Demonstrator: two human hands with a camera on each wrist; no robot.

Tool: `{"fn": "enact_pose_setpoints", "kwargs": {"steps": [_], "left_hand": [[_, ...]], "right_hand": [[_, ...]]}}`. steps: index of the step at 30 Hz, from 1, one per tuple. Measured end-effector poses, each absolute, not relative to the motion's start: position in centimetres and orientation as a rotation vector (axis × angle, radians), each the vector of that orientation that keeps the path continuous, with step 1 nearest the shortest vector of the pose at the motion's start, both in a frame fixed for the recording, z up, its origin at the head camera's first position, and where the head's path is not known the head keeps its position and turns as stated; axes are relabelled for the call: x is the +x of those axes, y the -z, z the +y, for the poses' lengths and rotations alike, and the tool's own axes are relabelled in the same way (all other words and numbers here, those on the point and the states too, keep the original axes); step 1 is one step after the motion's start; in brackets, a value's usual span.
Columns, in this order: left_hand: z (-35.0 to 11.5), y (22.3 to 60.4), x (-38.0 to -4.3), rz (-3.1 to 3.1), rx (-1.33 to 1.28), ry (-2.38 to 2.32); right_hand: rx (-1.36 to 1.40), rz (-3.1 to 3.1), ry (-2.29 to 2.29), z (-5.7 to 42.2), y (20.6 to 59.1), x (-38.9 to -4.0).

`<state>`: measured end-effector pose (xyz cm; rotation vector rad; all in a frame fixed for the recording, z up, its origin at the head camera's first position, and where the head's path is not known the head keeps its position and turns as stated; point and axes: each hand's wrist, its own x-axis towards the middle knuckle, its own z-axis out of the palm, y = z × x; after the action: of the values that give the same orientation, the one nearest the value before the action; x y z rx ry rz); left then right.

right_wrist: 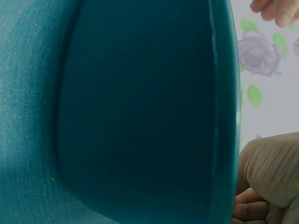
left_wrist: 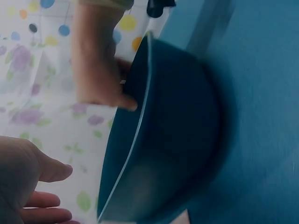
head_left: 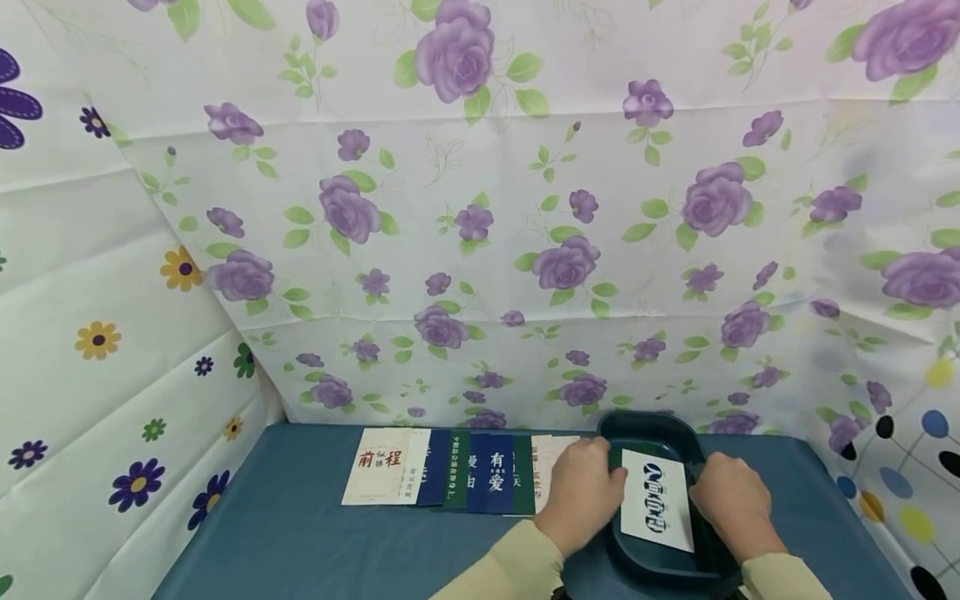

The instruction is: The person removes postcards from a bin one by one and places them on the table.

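Observation:
A white card (head_left: pixel 656 500) with dark printed characters appears within the outline of a deep dark green plastic box (head_left: pixel 648 425). My right hand (head_left: pixel 733 504) reaches over the box's right rim with curled fingers and pinches the card's right edge; the right wrist view shows this hand (right_wrist: pixel 268 182) partly hidden behind the rim. My left hand (head_left: pixel 581 492) is by the left rim, its thumb toward the card. In the left wrist view the left hand (left_wrist: pixel 28 186) has loose fingers, apart from the box wall (left_wrist: pixel 173 126).
A row of overlapping printed cards (head_left: pixel 491 475), cream, blue and green, lies left of the box on the blue-green tablecloth (head_left: pixel 337 550). Floral sheeting (head_left: pixel 510 350) rises behind the table, with more patterned sheets at both sides.

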<state>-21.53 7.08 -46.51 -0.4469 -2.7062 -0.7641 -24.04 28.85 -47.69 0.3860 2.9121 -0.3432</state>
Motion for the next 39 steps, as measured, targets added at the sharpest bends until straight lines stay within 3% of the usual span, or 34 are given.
{"fn": "enact_pose_setpoints", "kwargs": {"steps": [17,29,39], "left_hand": [[12.8,49.2,-20.2,-2.973,-0.518,0.776],[14.9,50.6,-20.4,-3.101,-0.542,0.292],[16.4,51.7,-21.1,-3.135,-0.404,0.035]], "right_hand": [[0.354,2.917,0.364,29.1,47.7,-24.0],[0.353,2.893,0.365,29.1,47.7,-24.0],[0.357,2.885,0.368,29.3,47.9,-24.1]]}}
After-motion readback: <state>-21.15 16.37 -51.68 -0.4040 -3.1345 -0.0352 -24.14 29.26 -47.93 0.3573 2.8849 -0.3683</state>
